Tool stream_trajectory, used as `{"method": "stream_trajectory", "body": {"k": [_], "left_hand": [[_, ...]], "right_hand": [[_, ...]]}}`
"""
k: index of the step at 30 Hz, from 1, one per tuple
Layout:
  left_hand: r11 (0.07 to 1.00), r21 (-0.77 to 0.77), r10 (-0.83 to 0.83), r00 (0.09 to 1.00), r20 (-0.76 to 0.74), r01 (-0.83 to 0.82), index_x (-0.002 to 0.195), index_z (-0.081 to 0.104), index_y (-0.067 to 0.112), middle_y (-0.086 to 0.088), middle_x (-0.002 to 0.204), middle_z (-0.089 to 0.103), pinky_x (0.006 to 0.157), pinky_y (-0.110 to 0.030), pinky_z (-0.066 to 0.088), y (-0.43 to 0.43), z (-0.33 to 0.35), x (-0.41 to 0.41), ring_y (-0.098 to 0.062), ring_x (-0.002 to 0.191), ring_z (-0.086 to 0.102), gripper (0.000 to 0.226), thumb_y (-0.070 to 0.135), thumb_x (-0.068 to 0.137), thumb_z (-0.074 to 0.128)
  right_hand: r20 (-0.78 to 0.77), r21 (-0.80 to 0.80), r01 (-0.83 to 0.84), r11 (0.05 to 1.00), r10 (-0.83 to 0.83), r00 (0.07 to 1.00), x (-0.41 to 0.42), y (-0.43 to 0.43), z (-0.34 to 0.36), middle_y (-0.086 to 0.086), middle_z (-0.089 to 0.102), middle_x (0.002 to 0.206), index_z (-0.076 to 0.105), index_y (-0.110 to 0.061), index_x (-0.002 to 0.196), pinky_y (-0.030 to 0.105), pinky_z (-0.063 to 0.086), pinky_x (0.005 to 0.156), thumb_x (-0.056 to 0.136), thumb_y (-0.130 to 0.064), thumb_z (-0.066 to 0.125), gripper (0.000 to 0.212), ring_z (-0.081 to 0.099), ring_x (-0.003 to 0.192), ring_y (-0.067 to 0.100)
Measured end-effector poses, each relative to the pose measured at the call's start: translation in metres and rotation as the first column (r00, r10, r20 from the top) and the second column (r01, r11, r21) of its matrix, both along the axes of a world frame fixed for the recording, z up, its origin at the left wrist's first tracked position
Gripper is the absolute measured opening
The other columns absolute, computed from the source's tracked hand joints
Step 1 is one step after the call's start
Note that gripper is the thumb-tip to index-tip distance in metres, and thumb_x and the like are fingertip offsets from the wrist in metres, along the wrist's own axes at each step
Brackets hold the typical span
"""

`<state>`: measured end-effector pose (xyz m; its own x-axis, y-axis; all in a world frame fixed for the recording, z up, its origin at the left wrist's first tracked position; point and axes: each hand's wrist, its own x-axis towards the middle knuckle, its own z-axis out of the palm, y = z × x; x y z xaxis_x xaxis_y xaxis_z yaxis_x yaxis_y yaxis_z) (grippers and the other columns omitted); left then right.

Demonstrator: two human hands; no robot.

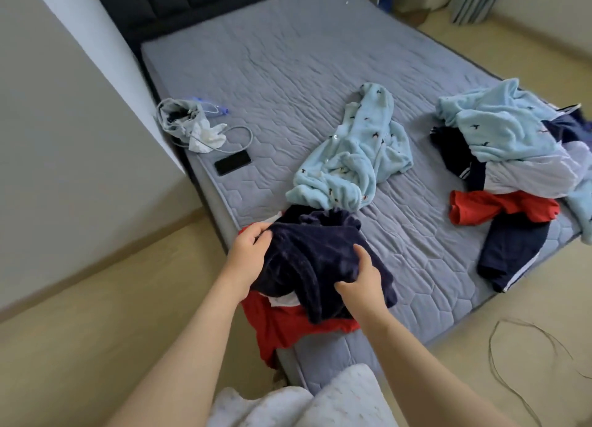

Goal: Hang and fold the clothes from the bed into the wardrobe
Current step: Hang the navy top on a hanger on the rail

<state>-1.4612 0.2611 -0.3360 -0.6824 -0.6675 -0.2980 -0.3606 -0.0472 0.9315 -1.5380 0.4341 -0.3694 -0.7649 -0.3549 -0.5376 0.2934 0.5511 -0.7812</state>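
A dark navy fleece garment (320, 260) lies bunched at the near corner of the bed (288, 74), on top of a red garment (282, 327) that hangs over the mattress edge. My left hand (248, 250) grips the navy garment's left edge. My right hand (362, 282) holds its lower right part, fingers curled into the cloth. Just behind it lies a light blue fleece garment (352, 157). A pile at the bed's right edge holds another light blue piece (499, 128), a white and navy jacket (531, 170), red shorts (499, 207) and navy trousers (512, 250). No wardrobe is in view.
A black phone (232, 166), a cable (237, 135) and a grey pouch with white cloth (189, 122) lie at the bed's left edge. A wall (64, 138) stands close on the left. A thin cord (528, 356) loops on the floor at right.
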Motion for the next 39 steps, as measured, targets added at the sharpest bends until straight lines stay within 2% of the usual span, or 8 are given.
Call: {"method": "stream_trajectory", "body": {"k": [7, 18, 23, 25, 27, 31, 36, 39], "left_hand": [[0.942, 0.192, -0.278, 0.960, -0.019, 0.277, 0.083, 0.065, 0.018, 0.006, 0.076, 0.069, 0.070, -0.018, 0.051, -0.008, 0.041, 0.062, -0.006, 0.074, 0.064, 0.026, 0.007, 0.096, 0.046], [0.991, 0.072, 0.110, 0.991, 0.080, -0.115, 0.070, 0.062, 0.015, 0.000, 0.073, 0.061, 0.070, -0.024, 0.041, -0.011, 0.049, 0.095, -0.015, 0.078, 0.053, 0.021, 0.025, 0.089, 0.061], [0.846, 0.052, -0.523, 0.808, 0.271, 0.530, 0.074, 0.064, 0.028, 0.017, 0.068, 0.066, 0.057, -0.010, 0.043, -0.012, 0.084, 0.099, 0.001, 0.065, 0.061, 0.011, 0.030, 0.076, 0.074], [0.733, -0.113, -0.527, 0.665, 0.529, 0.670, 0.066, 0.059, 0.028, 0.016, 0.067, 0.063, 0.054, -0.013, 0.042, -0.021, 0.096, 0.095, -0.003, 0.067, 0.060, 0.019, 0.028, 0.071, 0.077], [0.728, -0.349, -0.296, 0.729, 0.618, 0.591, 0.060, 0.054, 0.025, 0.009, 0.068, 0.060, 0.059, -0.022, 0.044, -0.033, 0.104, 0.089, -0.013, 0.073, 0.060, 0.022, 0.027, 0.072, 0.073], [0.901, -0.434, 0.085, 0.985, 0.149, -0.012, 0.069, 0.054, 0.027, -0.001, 0.079, 0.062, 0.080, -0.040, 0.050, -0.040, 0.094, 0.072, -0.027, 0.086, 0.061, 0.018, 0.022, 0.084, 0.062], [0.940, -0.248, 0.204, 0.968, -0.148, -0.236, 0.078, 0.058, 0.039, 0.014, 0.083, 0.064, 0.073, -0.026, 0.045, -0.025, 0.081, 0.058, -0.007, 0.081, 0.059, 0.032, 0.009, 0.088, 0.054], [0.923, -0.179, 0.276, 0.910, -0.309, -0.340, 0.077, 0.059, 0.030, 0.014, 0.076, 0.064, 0.065, -0.011, 0.045, -0.024, 0.094, 0.050, -0.002, 0.072, 0.057, 0.043, -0.011, 0.082, 0.047]], "right_hand": [[-0.111, 0.106, -0.289, 0.952, 0.300, 0.947, 0.070, -0.036, 0.017, 0.005, 0.048, 0.134, 0.044, -0.031, 0.134, 0.036, 0.043, 0.094, 0.082, -0.006, 0.050, 0.058, 0.049, 0.114, 0.029], [-0.124, -0.175, -0.006, 0.985, -0.016, 0.992, 0.065, -0.034, 0.057, 0.005, 0.061, 0.081, 0.052, -0.021, 0.095, 0.034, 0.047, 0.065, 0.090, -0.009, 0.047, 0.014, 0.056, 0.071, 0.019], [-0.193, -0.353, 0.049, 0.934, -0.124, 0.973, 0.048, -0.023, 0.081, 0.004, 0.063, 0.085, 0.057, -0.027, 0.085, 0.032, 0.049, 0.069, 0.086, -0.007, 0.052, 0.021, 0.060, 0.080, 0.020], [-0.226, -0.422, 0.030, 0.906, -0.137, 0.964, 0.041, -0.026, 0.095, 0.003, 0.064, 0.086, 0.058, -0.032, 0.081, 0.029, 0.048, 0.067, 0.086, -0.009, 0.054, 0.024, 0.060, 0.079, 0.017], [-0.255, -0.463, -0.004, 0.886, -0.129, 0.958, 0.035, -0.029, 0.107, 0.002, 0.065, 0.085, 0.060, -0.036, 0.079, 0.029, 0.050, 0.069, 0.087, -0.012, 0.056, 0.026, 0.060, 0.077, 0.014], [-0.282, -0.479, -0.032, 0.877, -0.120, 0.952, 0.021, -0.033, 0.124, 0.003, 0.067, 0.086, 0.062, -0.031, 0.083, 0.030, 0.051, 0.073, 0.086, -0.013, 0.058, 0.020, 0.062, 0.080, 0.016], [-0.165, -0.241, -0.349, 0.906, 0.316, 0.934, 0.007, -0.034, 0.142, 0.007, 0.067, 0.095, 0.055, -0.028, 0.108, 0.013, 0.045, 0.055, 0.082, -0.010, 0.066, 0.033, 0.064, 0.073, 0.011], [0.031, -0.139, -0.712, 0.688, 0.722, 0.692, 0.012, -0.031, 0.144, 0.005, 0.064, 0.112, 0.041, -0.044, 0.127, 0.022, 0.052, 0.071, 0.079, -0.017, 0.071, 0.063, 0.065, 0.097, 0.021]]}}
